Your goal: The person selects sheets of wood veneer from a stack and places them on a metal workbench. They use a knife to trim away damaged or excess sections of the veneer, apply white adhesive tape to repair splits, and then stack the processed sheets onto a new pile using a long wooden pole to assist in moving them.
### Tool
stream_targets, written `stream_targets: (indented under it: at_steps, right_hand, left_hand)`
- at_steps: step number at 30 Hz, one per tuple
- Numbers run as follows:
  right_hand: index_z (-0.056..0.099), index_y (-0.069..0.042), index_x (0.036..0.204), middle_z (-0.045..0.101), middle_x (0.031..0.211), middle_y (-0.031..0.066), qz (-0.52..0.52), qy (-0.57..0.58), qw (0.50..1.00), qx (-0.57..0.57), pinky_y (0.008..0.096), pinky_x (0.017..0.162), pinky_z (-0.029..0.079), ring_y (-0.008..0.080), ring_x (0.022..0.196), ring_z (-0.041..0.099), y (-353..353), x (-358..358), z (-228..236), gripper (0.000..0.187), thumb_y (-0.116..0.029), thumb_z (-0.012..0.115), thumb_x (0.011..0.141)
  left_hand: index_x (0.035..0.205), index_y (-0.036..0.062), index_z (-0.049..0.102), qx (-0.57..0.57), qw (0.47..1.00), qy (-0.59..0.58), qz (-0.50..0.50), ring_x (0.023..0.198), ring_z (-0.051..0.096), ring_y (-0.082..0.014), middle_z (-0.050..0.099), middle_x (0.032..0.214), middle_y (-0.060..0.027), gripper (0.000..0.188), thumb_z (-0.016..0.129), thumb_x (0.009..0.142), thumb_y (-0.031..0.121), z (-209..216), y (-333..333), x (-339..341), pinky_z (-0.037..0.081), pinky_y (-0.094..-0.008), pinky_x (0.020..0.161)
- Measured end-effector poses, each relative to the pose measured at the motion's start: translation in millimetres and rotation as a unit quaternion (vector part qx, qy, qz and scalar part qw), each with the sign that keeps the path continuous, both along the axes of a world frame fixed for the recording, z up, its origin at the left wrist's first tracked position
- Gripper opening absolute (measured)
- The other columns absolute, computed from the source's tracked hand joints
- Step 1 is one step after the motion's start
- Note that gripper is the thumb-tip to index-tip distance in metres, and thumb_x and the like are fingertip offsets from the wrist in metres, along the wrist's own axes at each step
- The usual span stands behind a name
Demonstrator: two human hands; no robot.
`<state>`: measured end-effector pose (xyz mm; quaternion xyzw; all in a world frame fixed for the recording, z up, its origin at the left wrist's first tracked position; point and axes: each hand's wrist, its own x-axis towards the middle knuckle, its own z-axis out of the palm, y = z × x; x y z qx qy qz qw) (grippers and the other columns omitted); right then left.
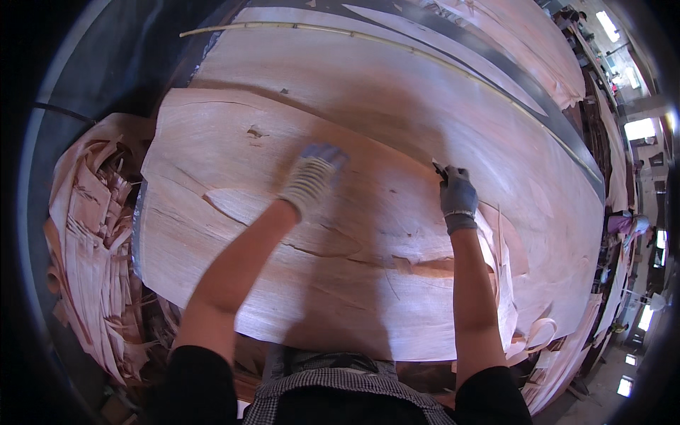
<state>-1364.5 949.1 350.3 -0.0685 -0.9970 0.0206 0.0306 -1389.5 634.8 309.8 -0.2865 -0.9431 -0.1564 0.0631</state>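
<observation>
A thin, pale pinkish-tan wood veneer sheet [375, 212] is lying below the left fingers and reaching, along its far edge, to the right fingers. We are seeing the left hand [312, 180], in a cream knitted glove with blue fingertips, blurring over the sheet; we are not able to tell whether its fingers are spread or pressed together, or touching the wood. The right hand [459, 200], in a dark grey glove, is closing its fingers around a small dark handheld tool [440, 170]. We are noting a long, thin, yellowish pole [411, 49] lying beyond both sets of fingers, and a heap of torn, pinkish-brown veneer strips [103, 234] lying well left of the left fingers.
</observation>
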Motion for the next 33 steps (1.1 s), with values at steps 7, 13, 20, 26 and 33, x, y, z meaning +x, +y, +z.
stream_targets:
  at_steps: [7, 13, 20, 26, 33]
  right_hand:
    - [0.055, -0.010, 0.101, 0.062, 0.088, 0.0206, 0.120, -0.041, 0.968, -0.215, 0.0477, 0.065, 0.048, 0.0379, 0.078, 0.060, -60, 33, -45, 0.020, -0.025, 0.051, 0.088]
    - [0.053, -0.008, 0.094, 0.062, 0.082, 0.0212, 0.139, -0.060, 0.960, -0.236, 0.0504, 0.060, 0.045, 0.0402, 0.073, 0.059, -86, 13, -45, 0.020, -0.026, 0.048, 0.090]
    - [0.055, -0.007, 0.102, 0.066, 0.088, 0.0172, 0.184, -0.190, 0.962, -0.067, 0.0469, 0.067, 0.052, 0.0354, 0.080, 0.065, -227, -86, -44, 0.022, -0.021, 0.043, 0.090]
    - [0.054, -0.006, 0.104, 0.065, 0.094, 0.0190, 0.155, -0.242, 0.949, -0.132, 0.0473, 0.073, 0.051, 0.0354, 0.087, 0.064, -175, -1, -41, 0.023, -0.021, 0.043, 0.090]
    - [0.054, -0.006, 0.094, 0.065, 0.083, 0.0183, 0.246, -0.239, 0.932, -0.113, 0.0462, 0.061, 0.051, 0.0335, 0.074, 0.065, -137, 20, -60, 0.020, -0.022, 0.042, 0.091]
  left_hand:
    - [0.115, 0.0073, 0.055, 0.144, 0.988, -0.034, 0.047, 0.116, 0.046, -0.0296, 0.052, 0.123, -0.0125, 0.032, 0.048, 0.084, 0.009, -45, 24, -7, 0.032, -0.0430, 0.102]
    - [0.121, 0.0032, 0.050, 0.077, 0.969, 0.107, 0.211, 0.119, 0.044, -0.0309, 0.049, 0.127, -0.0141, 0.038, 0.046, 0.083, 0.006, -48, -37, -28, 0.032, -0.0424, 0.103]
    - [0.130, 0.0041, 0.041, 0.106, 0.965, 0.051, 0.236, 0.121, 0.043, -0.0295, 0.048, 0.129, -0.0139, 0.048, 0.047, 0.082, 0.005, -42, -24, -35, 0.029, -0.0409, 0.105]
    - [0.131, 0.0067, 0.041, 0.055, 0.967, 0.057, 0.242, 0.123, 0.041, -0.0275, 0.047, 0.130, -0.0131, 0.050, 0.049, 0.081, 0.005, -53, -39, -32, 0.027, -0.0414, 0.106]
    - [0.118, 0.0075, 0.054, 0.164, 0.984, -0.068, 0.034, 0.121, 0.041, -0.0299, 0.048, 0.129, -0.0115, 0.034, 0.049, 0.085, 0.016, -29, 41, 5, 0.027, -0.0428, 0.106]
